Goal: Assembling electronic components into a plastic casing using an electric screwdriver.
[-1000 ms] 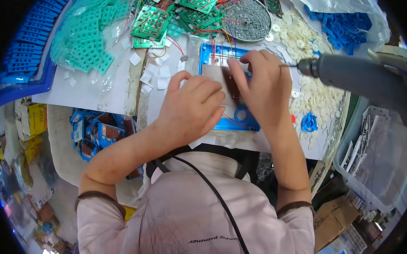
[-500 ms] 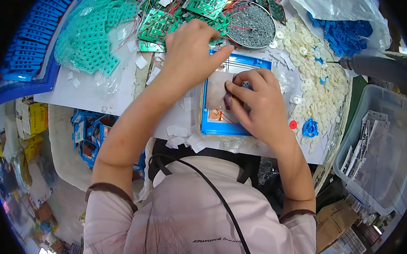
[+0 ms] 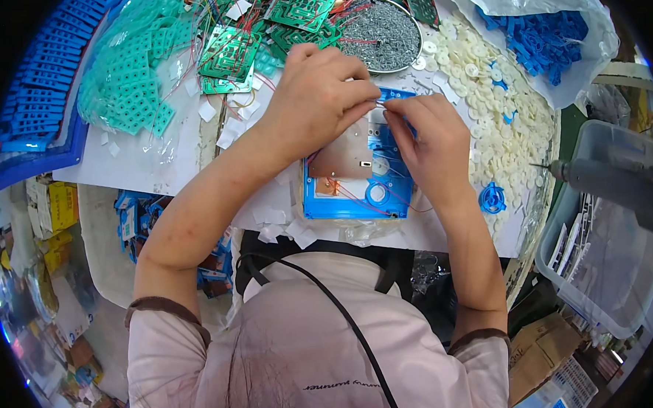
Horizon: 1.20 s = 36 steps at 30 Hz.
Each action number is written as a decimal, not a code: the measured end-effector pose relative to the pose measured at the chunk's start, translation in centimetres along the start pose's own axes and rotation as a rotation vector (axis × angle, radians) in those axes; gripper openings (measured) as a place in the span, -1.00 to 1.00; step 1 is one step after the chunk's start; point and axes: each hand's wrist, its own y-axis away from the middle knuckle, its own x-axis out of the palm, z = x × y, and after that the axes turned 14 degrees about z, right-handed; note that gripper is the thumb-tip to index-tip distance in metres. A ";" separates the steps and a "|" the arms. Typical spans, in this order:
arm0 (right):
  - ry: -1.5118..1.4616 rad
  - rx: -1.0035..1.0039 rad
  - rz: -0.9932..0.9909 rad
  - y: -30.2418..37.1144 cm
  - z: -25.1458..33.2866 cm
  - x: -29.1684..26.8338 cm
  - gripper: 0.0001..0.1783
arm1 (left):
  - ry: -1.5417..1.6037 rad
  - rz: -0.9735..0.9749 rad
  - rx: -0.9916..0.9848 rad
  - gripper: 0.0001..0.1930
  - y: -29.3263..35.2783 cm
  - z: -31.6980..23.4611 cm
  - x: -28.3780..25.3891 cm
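Note:
A blue plastic casing lies in front of me, with a metal plate and thin red wires in it. My left hand reaches over its upper left part, thumb and fingers pinched. From the right, my right hand comes in over the casing's upper right, also pinched. The fingertips of both hands nearly meet near the casing's top edge. A tiny pale sliver shows between them, too small to name. Part of the casing's upper half is hidden under my hands.
Green circuit boards with wires and a round tray of screws lie beyond the casing. White plastic discs spread at right, below a bag of blue parts. An electric screwdriver juts in from the right.
My right hand has moved up from the casing's middle to its upper edge, meeting my left fingertips. My left hand has closed to a pinch. The plate and wires show more now.

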 end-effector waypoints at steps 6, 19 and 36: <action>0.181 0.044 0.041 -0.1 0.7 0.5 -0.90 | -0.171 -0.250 0.055 -0.81 0.7 0.2 -1.4; 0.143 0.065 0.213 1.9 4.3 -0.1 -0.94 | 0.203 0.228 0.069 -0.91 -0.9 -0.3 -1.4; 0.040 0.033 0.180 2.7 3.4 0.0 -0.85 | -0.078 0.283 0.136 -0.91 -1.3 -1.2 -0.9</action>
